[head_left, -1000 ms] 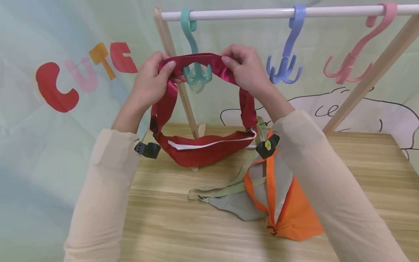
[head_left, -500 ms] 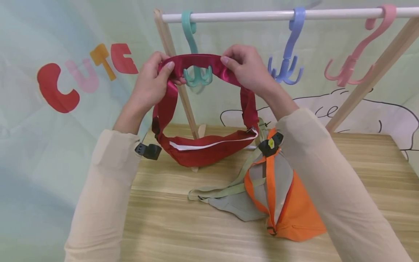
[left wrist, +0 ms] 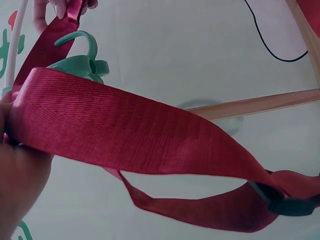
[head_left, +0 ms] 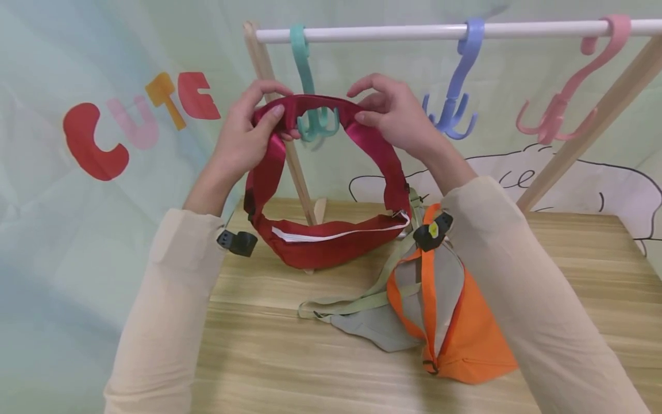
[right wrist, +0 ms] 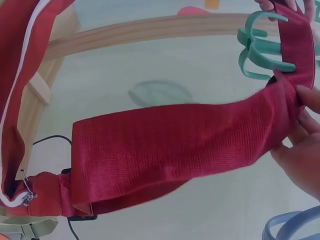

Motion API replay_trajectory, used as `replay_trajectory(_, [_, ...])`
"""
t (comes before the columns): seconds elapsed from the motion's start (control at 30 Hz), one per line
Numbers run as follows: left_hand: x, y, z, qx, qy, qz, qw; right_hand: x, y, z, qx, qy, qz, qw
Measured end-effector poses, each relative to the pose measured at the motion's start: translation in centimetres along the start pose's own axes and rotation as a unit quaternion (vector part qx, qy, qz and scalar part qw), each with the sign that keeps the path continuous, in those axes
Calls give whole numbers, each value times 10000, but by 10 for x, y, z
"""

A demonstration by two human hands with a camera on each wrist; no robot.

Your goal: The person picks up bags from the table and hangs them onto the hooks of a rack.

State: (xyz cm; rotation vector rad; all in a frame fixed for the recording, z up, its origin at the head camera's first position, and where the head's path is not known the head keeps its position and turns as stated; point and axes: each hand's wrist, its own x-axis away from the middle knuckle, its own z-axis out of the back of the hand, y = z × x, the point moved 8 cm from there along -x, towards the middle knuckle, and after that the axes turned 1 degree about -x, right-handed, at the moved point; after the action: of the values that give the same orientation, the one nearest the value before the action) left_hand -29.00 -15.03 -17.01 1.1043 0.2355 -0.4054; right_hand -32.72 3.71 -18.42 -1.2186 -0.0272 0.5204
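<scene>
A red fanny pack (head_left: 336, 244) with a white zipper hangs from its wide strap, which both hands hold up. My left hand (head_left: 245, 129) pinches the strap left of the green hook (head_left: 318, 123), thumb in front. To the right of that hook, my right hand (head_left: 395, 112) has its thumb at the strap, index finger raised. The right wrist view shows the strap (right wrist: 175, 150) running between that hand's thumb and fingers. Between the hands, the strap crosses the hook's stem, close to its curved prongs. The left wrist view has a black buckle (left wrist: 295, 206) on the strap.
A white rail (head_left: 383, 31) on wooden posts also carries a blue hook (head_left: 455, 86) and a pink hook (head_left: 558, 109). Below, a grey bag (head_left: 372, 330) with green straps and an orange bag (head_left: 478, 339) lie on the wooden table (head_left: 269, 356).
My right index finger has lifted off the strap, and the left fingers have shifted along its top. The strap bends more beside the green hook. The whole scene sits slightly lower in view.
</scene>
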Motion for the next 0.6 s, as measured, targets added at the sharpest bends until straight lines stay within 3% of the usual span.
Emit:
replay_trajectory(0.27, [1,4,-1,34,-45,-238,9997,3,0,-3,121,-320,2,9994])
replay_trajectory(0.6, [-1,5,1,175,64,-35,9998,-1,-5,-2,211,-57,106,9997])
